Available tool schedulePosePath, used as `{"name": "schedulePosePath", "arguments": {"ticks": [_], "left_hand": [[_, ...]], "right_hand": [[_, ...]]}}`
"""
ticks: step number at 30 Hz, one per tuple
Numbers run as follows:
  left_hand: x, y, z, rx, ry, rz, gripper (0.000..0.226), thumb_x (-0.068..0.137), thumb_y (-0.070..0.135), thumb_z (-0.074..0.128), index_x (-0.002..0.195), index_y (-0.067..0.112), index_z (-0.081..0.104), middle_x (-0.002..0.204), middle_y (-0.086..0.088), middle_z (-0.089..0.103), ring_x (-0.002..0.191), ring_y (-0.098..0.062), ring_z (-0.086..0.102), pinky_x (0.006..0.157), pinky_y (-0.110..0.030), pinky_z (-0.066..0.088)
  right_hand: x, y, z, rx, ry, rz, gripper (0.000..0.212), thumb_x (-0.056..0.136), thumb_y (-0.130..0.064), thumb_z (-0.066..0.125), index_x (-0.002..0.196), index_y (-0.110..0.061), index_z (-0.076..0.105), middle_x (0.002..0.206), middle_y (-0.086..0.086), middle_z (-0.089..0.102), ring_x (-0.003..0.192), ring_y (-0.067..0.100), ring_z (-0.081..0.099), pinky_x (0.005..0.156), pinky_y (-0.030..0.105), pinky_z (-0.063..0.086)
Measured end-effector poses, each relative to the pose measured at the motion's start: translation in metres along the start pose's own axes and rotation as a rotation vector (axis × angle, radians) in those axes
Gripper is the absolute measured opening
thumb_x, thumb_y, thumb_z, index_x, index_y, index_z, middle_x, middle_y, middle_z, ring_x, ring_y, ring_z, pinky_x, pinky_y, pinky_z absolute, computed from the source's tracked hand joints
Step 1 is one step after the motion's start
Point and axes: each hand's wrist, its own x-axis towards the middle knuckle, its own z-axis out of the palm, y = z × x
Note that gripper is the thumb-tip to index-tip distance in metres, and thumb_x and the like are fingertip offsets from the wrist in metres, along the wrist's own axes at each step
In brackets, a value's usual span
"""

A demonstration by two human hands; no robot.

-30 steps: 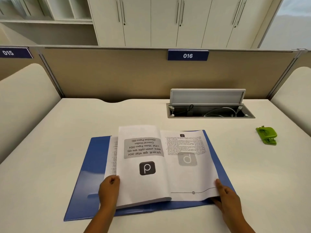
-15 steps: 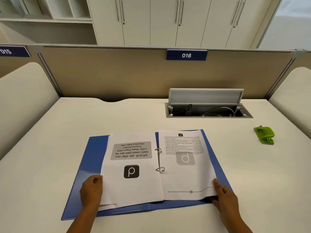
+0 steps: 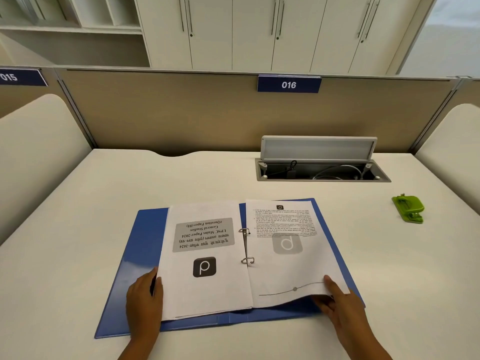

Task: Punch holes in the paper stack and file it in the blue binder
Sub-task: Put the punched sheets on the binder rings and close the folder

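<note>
Nearest the camera, two hands are working at the near edge of the open blue binder [image 3: 135,258]. The left hand [image 3: 144,300] is lying along the outer edge of the left pile, fingers curled around the sheets' edge, apparently pressing and squaring them so they sit flat on the cover. The right hand [image 3: 337,300] is pinching the near corner of the right pile, thumb on top and fingers tucked under the lifted sheets, probably to hold that side ready for turning. The paper stack [image 3: 207,289] is already sitting inside the binder, split into two piles either side of the ring mechanism [image 3: 246,246], whose two metal rings are showing in the gap between them; whether the rings are fully shut I cannot tell. Printing on both top pages is facing away from the person, so the pages are reading upside down from here. One green hole punch [image 3: 408,209] is resting well apart to the right on the desk [image 3: 78,190], set aside, which suggests the punching is done and the filing is nearly finished. Farther back, one cable tray [image 3: 322,172] is standing with its lid raised, and two numbered signs, "015" and "016", are hanging on the partition [image 3: 168,113].
</note>
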Motion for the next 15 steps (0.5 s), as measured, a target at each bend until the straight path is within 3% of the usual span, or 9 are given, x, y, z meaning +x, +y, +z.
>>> {"name": "schedulePosePath", "arguments": {"ticks": [3, 7, 12, 15], "left_hand": [[-0.002, -0.008, 0.001, 0.022, 0.019, 0.035, 0.032, 0.087, 0.010, 0.050, 0.115, -0.003, 0.058, 0.106, -0.025, 0.065, 0.093, -0.041, 0.059, 0.085, -0.053, 0.049], [-0.003, -0.006, 0.002, 0.024, 0.045, 0.061, 0.032, 0.088, 0.009, 0.050, 0.117, -0.001, 0.058, 0.102, -0.022, 0.067, 0.090, -0.038, 0.060, 0.080, -0.050, 0.052], [-0.004, -0.004, 0.000, -0.023, 0.061, 0.052, 0.033, 0.090, 0.014, 0.046, 0.117, 0.001, 0.059, 0.104, -0.021, 0.067, 0.093, -0.036, 0.060, 0.083, -0.049, 0.052], [-0.005, -0.002, -0.002, -0.103, 0.078, -0.005, 0.031, 0.092, 0.010, 0.044, 0.116, -0.001, 0.059, 0.108, -0.022, 0.066, 0.098, -0.038, 0.060, 0.088, -0.049, 0.049]], "right_hand": [[-0.009, -0.020, 0.020, -0.157, 0.008, -0.136, 0.030, 0.087, -0.025, 0.059, 0.103, 0.000, 0.053, 0.093, 0.015, 0.062, 0.077, 0.030, 0.058, 0.075, 0.038, 0.051], [-0.039, -0.043, 0.055, -0.128, -0.154, -0.312, 0.006, 0.085, -0.020, 0.061, 0.082, -0.018, 0.056, 0.077, -0.001, 0.062, 0.070, 0.016, 0.062, 0.047, 0.013, 0.051], [-0.075, -0.041, 0.109, -0.223, -0.367, -0.433, 0.015, 0.085, -0.017, 0.062, 0.076, -0.028, 0.058, 0.077, -0.010, 0.065, 0.067, 0.007, 0.065, 0.056, 0.014, 0.054], [-0.086, -0.031, 0.134, -0.299, -0.457, -0.466, 0.004, 0.085, -0.021, 0.062, 0.087, -0.024, 0.065, 0.088, -0.004, 0.071, 0.074, 0.007, 0.068, 0.070, 0.022, 0.058]]}}
